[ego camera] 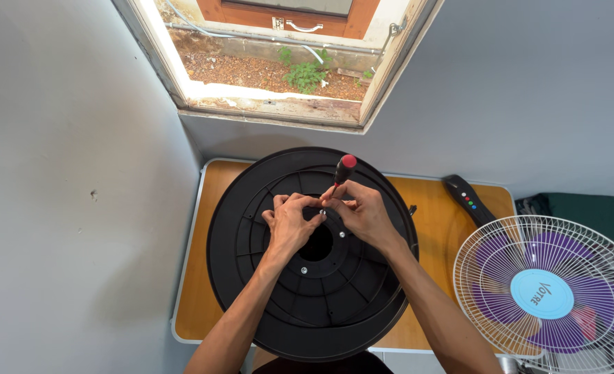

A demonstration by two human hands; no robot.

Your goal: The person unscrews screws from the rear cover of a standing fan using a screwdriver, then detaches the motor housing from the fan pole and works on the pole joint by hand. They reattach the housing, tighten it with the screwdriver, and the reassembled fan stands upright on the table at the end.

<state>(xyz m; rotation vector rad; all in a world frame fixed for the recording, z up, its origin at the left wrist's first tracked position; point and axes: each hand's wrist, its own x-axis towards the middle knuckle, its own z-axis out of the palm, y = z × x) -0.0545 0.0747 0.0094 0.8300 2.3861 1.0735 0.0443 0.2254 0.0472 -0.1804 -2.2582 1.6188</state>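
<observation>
Hidden or unclear: the round black fan base (314,291) covers most of the wooden table (196,291), and its near rim runs off the bottom of the view. The white fan head (546,294), right of the base, is cut off at the right and bottom edges. The screwdriver (343,170) tip is hidden behind the fingers; whatever it meets on the base cannot be made out. Both elbows are out of frame.

Fan base: upside down, flat on the table, matte black plastic with concentric ribs, radial spokes and a round centre hole. Two small bright screws show on the inner rings, one just below-left of the hole.

Right hand (363,211): over the base, just above-right of the hole, fingers closed around the screwdriver shaft. Handle is black with a red cap, tilted up and away from the hole.

Left hand (289,221): just left of the hole, fingers curled and pinched against the right hand's fingertips; what they pinch is not visible.

A black remote control (465,197) lies on the table, right of the base.
</observation>
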